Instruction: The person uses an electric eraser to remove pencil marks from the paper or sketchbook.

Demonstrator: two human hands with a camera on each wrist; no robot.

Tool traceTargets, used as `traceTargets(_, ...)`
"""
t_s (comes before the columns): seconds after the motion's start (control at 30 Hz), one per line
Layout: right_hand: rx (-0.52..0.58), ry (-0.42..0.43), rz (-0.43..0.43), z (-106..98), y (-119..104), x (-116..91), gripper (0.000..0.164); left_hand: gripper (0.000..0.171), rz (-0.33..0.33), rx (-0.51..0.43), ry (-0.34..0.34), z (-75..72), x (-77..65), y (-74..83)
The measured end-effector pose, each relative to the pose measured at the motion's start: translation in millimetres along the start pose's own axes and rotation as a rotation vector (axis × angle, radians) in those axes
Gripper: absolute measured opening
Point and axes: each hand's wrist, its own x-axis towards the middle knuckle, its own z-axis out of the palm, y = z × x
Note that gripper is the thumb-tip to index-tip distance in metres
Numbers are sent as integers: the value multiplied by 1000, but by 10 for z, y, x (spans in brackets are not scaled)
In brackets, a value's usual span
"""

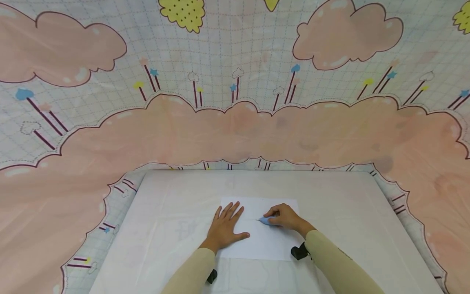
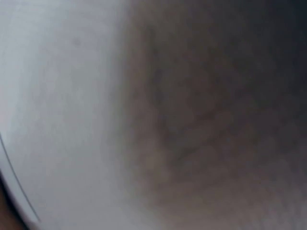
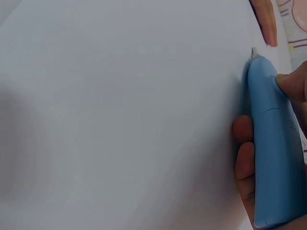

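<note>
A sheet of white paper [image 1: 262, 247] lies flat on the white-covered table. My left hand [image 1: 225, 228], fingers spread, rests on the sheet's left part. On its right part, my right hand [image 1: 288, 217] grips a rounded blue handheld tool [image 3: 276, 148] with a short pale tip. In the right wrist view, the thumb [image 3: 292, 85] lies on one side of the tool and curled fingers [image 3: 245, 160] on the other. Its tip points left, towards the left hand, at or just above the paper; contact is unclear. The tool's exact kind is uncertain. The left wrist view is dark and blurred.
The white tabletop [image 1: 165, 228] extends around the sheet. Behind and beside it hangs a patterned cloth [image 1: 235, 134] with clouds and sticks. Black wrist devices [image 1: 300, 251] sit at both sleeves, just beyond the paper's near edge on the left.
</note>
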Motion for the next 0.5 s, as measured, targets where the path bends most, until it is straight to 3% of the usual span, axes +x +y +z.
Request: traceTargets(0.5, -14, -3, -6, 40, -49, 6, 14, 96, 2, -11, 1, -7, -27, 16)
